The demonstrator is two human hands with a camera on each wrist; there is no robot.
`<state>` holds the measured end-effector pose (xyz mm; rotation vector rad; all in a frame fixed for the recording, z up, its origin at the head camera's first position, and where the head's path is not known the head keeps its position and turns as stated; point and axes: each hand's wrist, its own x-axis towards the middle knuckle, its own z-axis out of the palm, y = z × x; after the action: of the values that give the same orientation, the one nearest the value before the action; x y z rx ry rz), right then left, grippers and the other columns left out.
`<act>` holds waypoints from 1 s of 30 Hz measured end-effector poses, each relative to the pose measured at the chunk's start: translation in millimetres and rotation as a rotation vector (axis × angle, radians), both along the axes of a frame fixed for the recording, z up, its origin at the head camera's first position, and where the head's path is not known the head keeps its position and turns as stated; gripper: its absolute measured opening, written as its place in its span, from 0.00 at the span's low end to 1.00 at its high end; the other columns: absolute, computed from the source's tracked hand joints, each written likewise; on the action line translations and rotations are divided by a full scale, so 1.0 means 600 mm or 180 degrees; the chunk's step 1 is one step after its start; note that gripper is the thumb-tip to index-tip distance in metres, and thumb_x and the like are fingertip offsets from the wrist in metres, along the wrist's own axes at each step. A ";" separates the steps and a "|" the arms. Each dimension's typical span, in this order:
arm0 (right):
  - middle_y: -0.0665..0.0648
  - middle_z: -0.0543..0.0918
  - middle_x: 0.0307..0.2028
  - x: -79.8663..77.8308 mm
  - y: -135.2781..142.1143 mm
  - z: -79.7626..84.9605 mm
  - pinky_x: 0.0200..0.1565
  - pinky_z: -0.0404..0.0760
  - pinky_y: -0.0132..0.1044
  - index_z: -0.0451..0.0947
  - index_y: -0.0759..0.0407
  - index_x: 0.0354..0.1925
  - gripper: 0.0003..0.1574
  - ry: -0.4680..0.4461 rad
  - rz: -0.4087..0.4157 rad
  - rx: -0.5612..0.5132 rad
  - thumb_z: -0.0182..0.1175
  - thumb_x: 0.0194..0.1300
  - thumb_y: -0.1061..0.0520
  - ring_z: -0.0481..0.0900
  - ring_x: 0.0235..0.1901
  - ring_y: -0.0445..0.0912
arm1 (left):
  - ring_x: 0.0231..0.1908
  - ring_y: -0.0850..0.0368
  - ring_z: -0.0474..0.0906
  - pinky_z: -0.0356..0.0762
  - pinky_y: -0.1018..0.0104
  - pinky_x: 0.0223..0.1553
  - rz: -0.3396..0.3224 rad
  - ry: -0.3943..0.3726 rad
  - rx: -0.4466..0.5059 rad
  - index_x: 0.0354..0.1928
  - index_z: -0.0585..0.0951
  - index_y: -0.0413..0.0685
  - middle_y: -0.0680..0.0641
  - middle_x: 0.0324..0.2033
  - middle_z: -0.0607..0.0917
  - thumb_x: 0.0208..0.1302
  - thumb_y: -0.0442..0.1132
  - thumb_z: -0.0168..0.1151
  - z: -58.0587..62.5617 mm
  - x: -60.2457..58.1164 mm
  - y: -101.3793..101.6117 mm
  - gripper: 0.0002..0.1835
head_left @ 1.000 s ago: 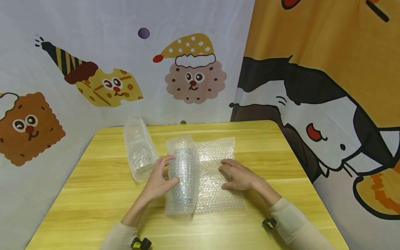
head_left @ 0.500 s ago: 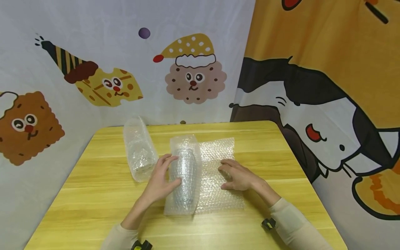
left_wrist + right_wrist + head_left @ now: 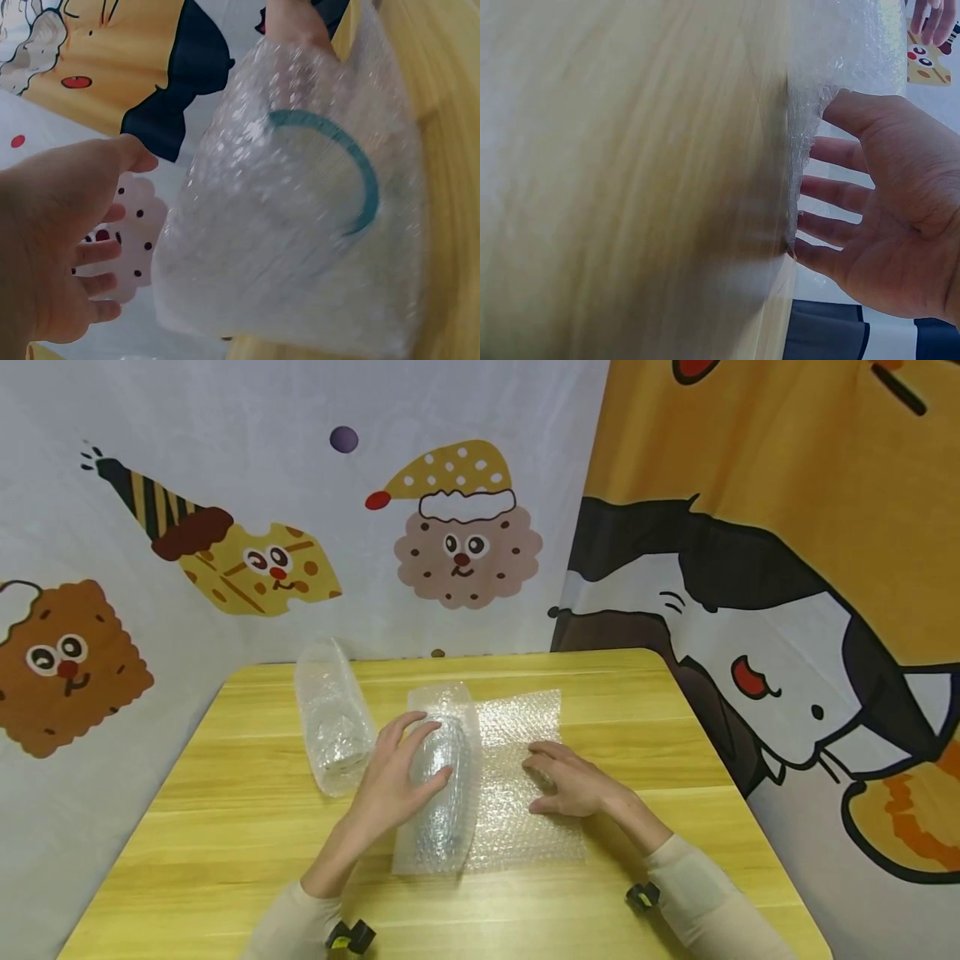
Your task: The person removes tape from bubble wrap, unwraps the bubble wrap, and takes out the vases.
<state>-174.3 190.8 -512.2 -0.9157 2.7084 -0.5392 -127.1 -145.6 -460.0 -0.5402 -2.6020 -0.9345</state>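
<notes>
Fingers parted on either hand, I see the bubble-wrapped bundle [image 3: 441, 827] lying on the wooden table [image 3: 195, 827], the left hand [image 3: 384, 792] just off it, the right hand [image 3: 576, 782] touching the loose bubble sheet [image 3: 510, 827] to its right. Another wrapped parcel [image 3: 330, 702] lies farther left.

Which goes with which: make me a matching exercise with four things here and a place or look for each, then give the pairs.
Things:
1. Left hand
2. Table
3. Right hand
4. Purple dot

Places or looks:
A. at the flat sheet
B. on the backdrop
C. over the roll
D. yellow wood grain

Pairs: 1-C, 2-D, 3-A, 4-B
</notes>
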 end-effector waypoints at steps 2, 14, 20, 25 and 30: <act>0.63 0.59 0.80 0.000 -0.001 -0.001 0.79 0.61 0.62 0.70 0.55 0.72 0.49 0.0006 -0.0001 0.0000 0.73 0.60 0.37 0.56 0.80 0.60 | 0.74 0.38 0.63 0.69 0.30 0.69 0.0080 0.0173 -0.0064 0.67 0.77 0.51 0.41 0.72 0.71 0.59 0.49 0.75 0.001 -0.008 -0.008 0.34; 0.64 0.59 0.80 0.001 0.000 0.000 0.79 0.60 0.62 0.70 0.56 0.72 0.49 -0.0006 0.0010 -0.0019 0.73 0.60 0.37 0.56 0.80 0.61 | 0.71 0.30 0.63 0.63 0.30 0.70 0.0905 0.0296 -0.0245 0.60 0.82 0.40 0.34 0.70 0.72 0.57 0.47 0.75 -0.006 -0.040 -0.089 0.30; 0.64 0.59 0.80 0.001 0.001 0.002 0.79 0.59 0.63 0.70 0.56 0.72 0.50 -0.0015 0.0011 -0.0015 0.73 0.60 0.37 0.55 0.80 0.61 | 0.72 0.26 0.59 0.57 0.25 0.70 0.1145 0.0166 -0.0476 0.58 0.84 0.41 0.31 0.71 0.70 0.54 0.50 0.76 -0.030 -0.043 -0.112 0.32; 0.64 0.58 0.80 0.001 0.000 0.003 0.79 0.59 0.63 0.70 0.56 0.72 0.50 -0.0028 0.0008 -0.0007 0.73 0.60 0.37 0.55 0.80 0.61 | 0.73 0.25 0.57 0.57 0.18 0.65 0.1155 0.0149 -0.0567 0.57 0.85 0.46 0.33 0.72 0.68 0.48 0.48 0.78 -0.045 -0.041 -0.119 0.31; 0.65 0.58 0.80 0.000 -0.001 0.003 0.80 0.58 0.62 0.70 0.56 0.72 0.49 -0.0038 0.0015 0.0003 0.74 0.60 0.38 0.55 0.80 0.61 | 0.73 0.27 0.60 0.63 0.14 0.60 0.1219 0.0231 -0.0756 0.57 0.85 0.49 0.34 0.72 0.70 0.44 0.41 0.76 -0.048 -0.043 -0.123 0.31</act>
<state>-174.4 190.3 -510.1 -0.9154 2.6949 -0.5407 -152.7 -219.3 -488.9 -0.1156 -2.6316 -0.4789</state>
